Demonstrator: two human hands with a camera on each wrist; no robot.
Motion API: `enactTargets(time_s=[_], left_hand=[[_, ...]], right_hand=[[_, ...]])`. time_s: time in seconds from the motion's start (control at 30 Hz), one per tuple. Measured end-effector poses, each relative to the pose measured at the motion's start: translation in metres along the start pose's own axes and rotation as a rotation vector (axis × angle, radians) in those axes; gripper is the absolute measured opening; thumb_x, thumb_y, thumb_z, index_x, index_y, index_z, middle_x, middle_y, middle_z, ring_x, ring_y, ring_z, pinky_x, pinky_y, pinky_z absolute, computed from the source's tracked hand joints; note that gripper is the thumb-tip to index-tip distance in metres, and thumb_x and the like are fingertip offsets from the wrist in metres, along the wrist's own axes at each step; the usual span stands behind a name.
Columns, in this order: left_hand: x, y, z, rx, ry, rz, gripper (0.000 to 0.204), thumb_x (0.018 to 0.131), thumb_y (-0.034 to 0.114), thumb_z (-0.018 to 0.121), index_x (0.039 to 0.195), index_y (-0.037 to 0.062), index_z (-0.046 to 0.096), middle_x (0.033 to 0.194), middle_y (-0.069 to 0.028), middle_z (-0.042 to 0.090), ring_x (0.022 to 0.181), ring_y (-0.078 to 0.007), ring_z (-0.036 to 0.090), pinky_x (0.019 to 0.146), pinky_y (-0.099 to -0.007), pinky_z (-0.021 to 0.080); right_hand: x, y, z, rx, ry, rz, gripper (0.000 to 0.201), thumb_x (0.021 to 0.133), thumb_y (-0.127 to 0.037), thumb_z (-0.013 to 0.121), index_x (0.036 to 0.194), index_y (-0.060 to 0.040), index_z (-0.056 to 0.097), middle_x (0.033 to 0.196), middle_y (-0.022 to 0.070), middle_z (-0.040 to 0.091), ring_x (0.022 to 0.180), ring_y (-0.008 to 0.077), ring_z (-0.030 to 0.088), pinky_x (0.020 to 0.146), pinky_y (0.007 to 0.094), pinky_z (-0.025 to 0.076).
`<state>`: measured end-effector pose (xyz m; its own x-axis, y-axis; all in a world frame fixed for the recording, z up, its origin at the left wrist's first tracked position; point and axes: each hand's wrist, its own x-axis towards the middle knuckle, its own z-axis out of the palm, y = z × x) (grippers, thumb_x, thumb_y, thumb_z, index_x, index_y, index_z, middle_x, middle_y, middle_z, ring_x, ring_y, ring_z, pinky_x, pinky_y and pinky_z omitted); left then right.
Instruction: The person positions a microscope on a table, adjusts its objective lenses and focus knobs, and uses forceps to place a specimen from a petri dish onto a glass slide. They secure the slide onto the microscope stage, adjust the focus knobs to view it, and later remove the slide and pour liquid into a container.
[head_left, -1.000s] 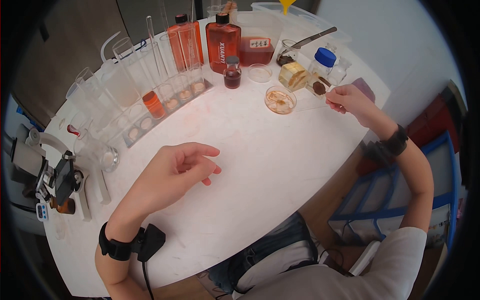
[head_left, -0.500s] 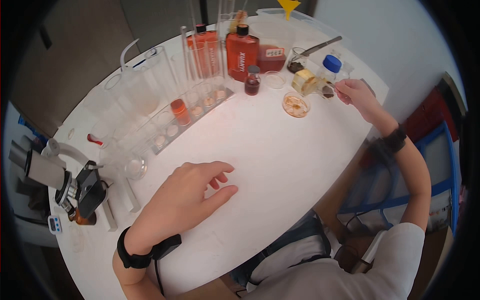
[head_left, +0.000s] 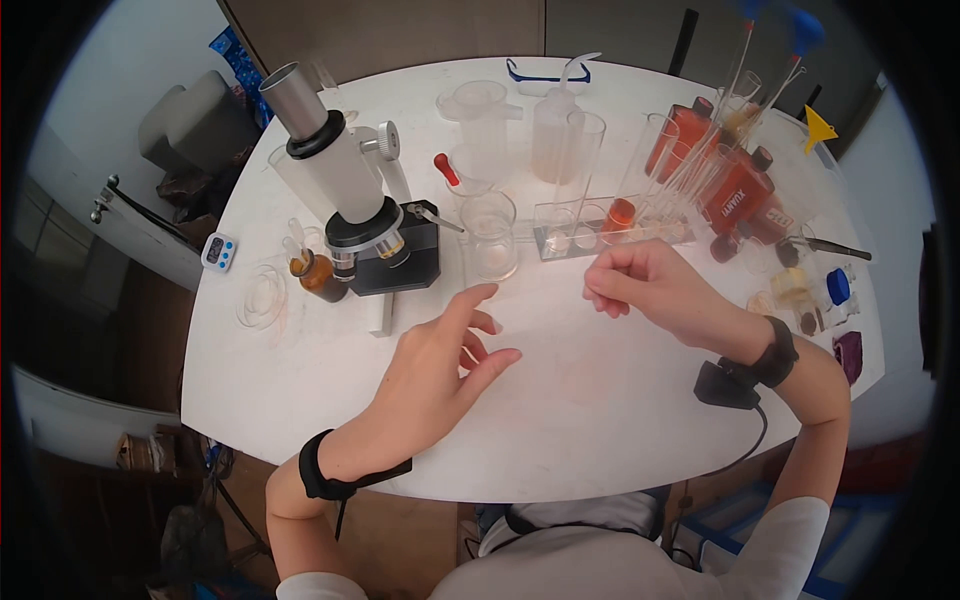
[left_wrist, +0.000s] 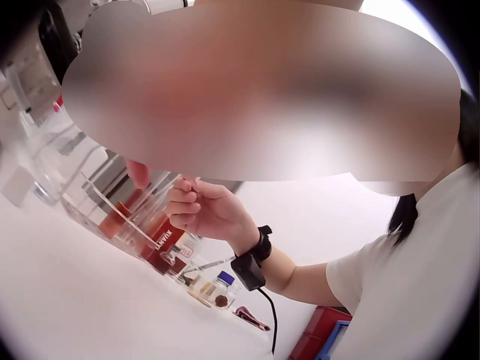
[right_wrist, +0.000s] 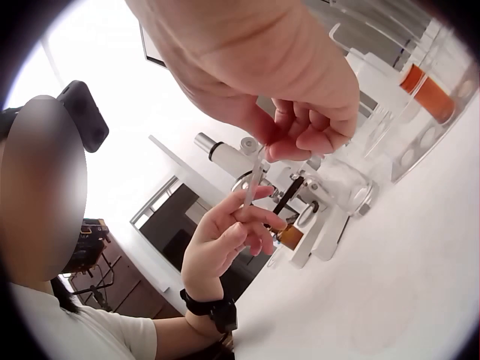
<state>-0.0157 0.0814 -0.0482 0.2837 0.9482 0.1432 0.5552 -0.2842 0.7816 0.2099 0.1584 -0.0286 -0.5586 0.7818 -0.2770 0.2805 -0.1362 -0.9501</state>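
1. Right hand (head_left: 645,288) now away from jars at table's right edge, over centre, w/ glass slide (right_wrist: 253,182) pinched in its fingertips.
2. Left hand (head_left: 440,362) relaxed, fingers spread, just beside microscope (head_left: 350,210).

Left hand (head_left: 440,360) open, fingers spread; right hand (head_left: 645,290) with fingers curled, pinching.

On my white table (head_left: 560,420) I see a microscope (head_left: 350,205), a small timer (head_left: 218,251), an amber dropper bottle (head_left: 318,275), safety glasses (head_left: 545,71), and a blue-capped jar (head_left: 838,287).
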Motion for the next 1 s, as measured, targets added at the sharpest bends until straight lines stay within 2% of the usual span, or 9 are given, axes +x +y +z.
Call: enactTargets(time_s=[0.03, 0.07, 0.17, 0.4, 0.47, 0.6, 0.7, 0.8, 1.0], left_hand=[[-0.004, -0.006, -0.004, -0.071, 0.059, -0.050, 0.041, 0.080, 0.012, 0.063, 0.113, -0.0035, 0.044, 0.080, -0.0127, 0.061, 0.065, -0.0192, 0.061, 0.057, -0.0255, 0.048], [-0.009, -0.013, -0.007, -0.059, 0.059, -0.066, 0.041, 0.080, 0.012, 0.063, 0.113, -0.0035, 0.044, 0.080, -0.0127, 0.061, 0.065, -0.0192, 0.061, 0.057, -0.0255, 0.048], [-0.020, -0.025, -0.016, -0.273, 0.263, -0.204, 0.032, 0.081, 0.006, 0.061, 0.108, -0.0039, 0.049, 0.078, -0.0063, 0.061, 0.063, -0.0098, 0.057, 0.057, -0.0209, 0.046], [-0.030, -0.053, -0.024, -0.384, 0.398, -0.335, 0.033, 0.082, 0.007, 0.060, 0.112, -0.0039, 0.051, 0.076, -0.0060, 0.061, 0.064, -0.0079, 0.053, 0.057, -0.0189, 0.042], [-0.030, -0.057, -0.027, -0.373, 0.459, -0.322, 0.033, 0.079, 0.007, 0.064, 0.109, -0.0039, 0.055, 0.072, -0.0035, 0.060, 0.062, -0.0071, 0.054, 0.058, -0.0191, 0.044], [-0.026, -0.067, -0.038, -0.328, 0.560, -0.265, 0.031, 0.078, 0.007, 0.066, 0.105, -0.0044, 0.057, 0.072, -0.0013, 0.058, 0.063, -0.0064, 0.052, 0.059, -0.0189, 0.044], [-0.016, -0.082, -0.041, -0.214, 0.657, -0.119, 0.030, 0.074, 0.006, 0.069, 0.102, -0.0037, 0.060, 0.078, -0.0003, 0.052, 0.069, -0.0051, 0.046, 0.060, -0.0188, 0.043], [-0.007, -0.091, -0.047, -0.168, 0.614, -0.043, 0.030, 0.074, 0.005, 0.069, 0.101, -0.0026, 0.060, 0.082, 0.0001, 0.050, 0.069, -0.0056, 0.045, 0.061, -0.0185, 0.042], [0.007, -0.097, -0.046, -0.221, 0.550, -0.028, 0.022, 0.074, 0.003, 0.068, 0.095, -0.0016, 0.062, 0.089, -0.0007, 0.050, 0.073, -0.0074, 0.048, 0.063, -0.0191, 0.040]], right_hand=[[0.011, -0.002, 0.008, 0.019, -0.033, 0.023, 0.020, 0.088, -0.019, 0.052, 0.078, -0.0027, 0.058, 0.070, -0.0002, 0.057, 0.062, 0.0052, 0.049, 0.058, 0.0186, 0.038], [0.020, -0.004, 0.016, 0.039, -0.067, 0.045, 0.020, 0.088, -0.019, 0.052, 0.079, -0.0025, 0.058, 0.070, -0.0002, 0.056, 0.062, 0.0053, 0.049, 0.058, 0.0185, 0.038], [0.046, -0.002, 0.039, 0.094, -0.142, 0.082, 0.022, 0.088, -0.022, 0.051, 0.079, -0.0029, 0.058, 0.068, -0.0001, 0.056, 0.060, 0.0059, 0.049, 0.057, 0.0187, 0.038], [0.078, 0.008, 0.065, 0.172, -0.233, 0.100, 0.021, 0.088, -0.022, 0.050, 0.079, -0.0034, 0.056, 0.068, 0.0012, 0.056, 0.060, 0.0074, 0.050, 0.056, 0.0199, 0.038], [0.080, 0.008, 0.067, 0.179, -0.240, 0.075, 0.020, 0.088, -0.020, 0.050, 0.083, -0.0025, 0.057, 0.071, 0.0026, 0.058, 0.062, 0.0083, 0.053, 0.057, 0.0201, 0.039], [0.078, 0.003, 0.066, 0.246, -0.267, 0.024, 0.019, 0.089, -0.019, 0.050, 0.089, -0.0012, 0.058, 0.075, 0.0041, 0.059, 0.065, 0.0093, 0.055, 0.059, 0.0201, 0.041], [0.077, 0.002, 0.067, 0.289, -0.254, -0.023, 0.021, 0.086, -0.018, 0.052, 0.090, 0.0025, 0.058, 0.076, 0.0071, 0.060, 0.063, 0.0104, 0.057, 0.057, 0.0217, 0.041], [0.074, 0.003, 0.066, 0.298, -0.242, -0.048, 0.020, 0.085, -0.014, 0.051, 0.094, 0.0028, 0.055, 0.077, 0.0074, 0.060, 0.065, 0.0105, 0.057, 0.057, 0.0220, 0.042], [0.061, 0.006, 0.051, 0.175, -0.226, -0.046, 0.020, 0.082, -0.009, 0.047, 0.098, 0.0026, 0.051, 0.078, 0.0069, 0.061, 0.066, 0.0102, 0.058, 0.059, 0.0235, 0.042]])
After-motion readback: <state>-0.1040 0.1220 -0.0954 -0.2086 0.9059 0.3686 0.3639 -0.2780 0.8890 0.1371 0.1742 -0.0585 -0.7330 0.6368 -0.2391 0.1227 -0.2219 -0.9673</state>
